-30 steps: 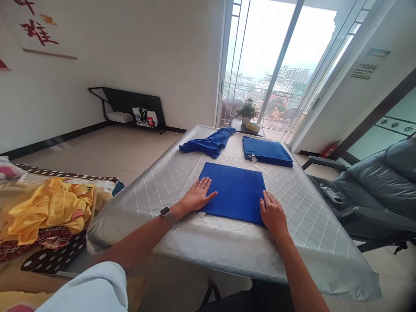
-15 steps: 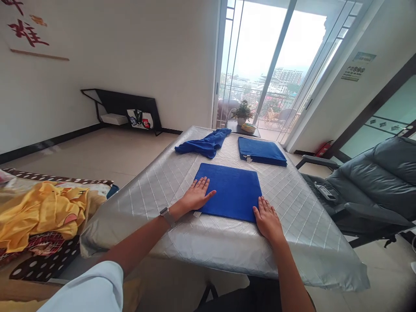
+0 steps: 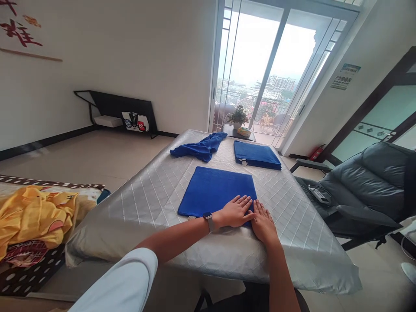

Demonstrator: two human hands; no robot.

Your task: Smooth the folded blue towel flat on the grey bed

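Note:
A flat, folded blue towel (image 3: 214,190) lies on the silver quilted table cover (image 3: 152,195) in front of me. My left hand (image 3: 235,212), with a watch on its wrist, lies flat and open on the towel's near right corner. Right beside it, touching, my right hand (image 3: 263,223) rests flat and open at the same corner, partly on the cover. Farther back lie a crumpled blue towel (image 3: 198,148) on the left and a neatly folded blue towel (image 3: 256,154) on the right.
A grey recliner chair (image 3: 364,186) with a remote on its arm stands to the right of the table. A bed with yellow fabric (image 3: 35,214) is at the left. Glass balcony doors (image 3: 260,69) and a small plant table stand behind.
My left hand slid across the towel from its near left corner to its near right corner and now meets my right hand. The view shifted a little to the right.

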